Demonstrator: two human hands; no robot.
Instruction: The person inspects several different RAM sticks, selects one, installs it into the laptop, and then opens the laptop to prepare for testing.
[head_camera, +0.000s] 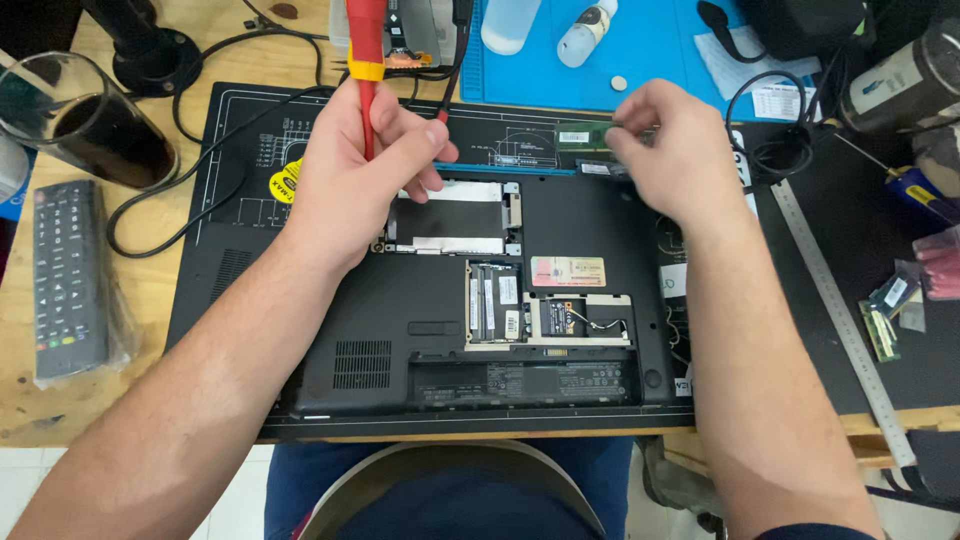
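A black laptop (400, 310) lies bottom-up on a dark work mat (230, 130), its service covers off and the drive bay (450, 215), memory slot (493, 303) and a small card bay (580, 318) exposed. My left hand (345, 175) is closed around a red and yellow screwdriver (366, 60) held upright over the laptop's far left edge. My right hand (670, 150) pinches a green memory module (583, 133) just beyond the laptop's far edge, holding it flat above the mat.
A dark drink in a glass (95, 125) and a wrapped remote control (68, 280) sit at left. A blue mat (640, 50) with bottles lies behind. A steel ruler (840, 320), loose memory modules (885, 315) and a small screwdriver (915, 185) are at right. Black cables (200, 110) cross the mat.
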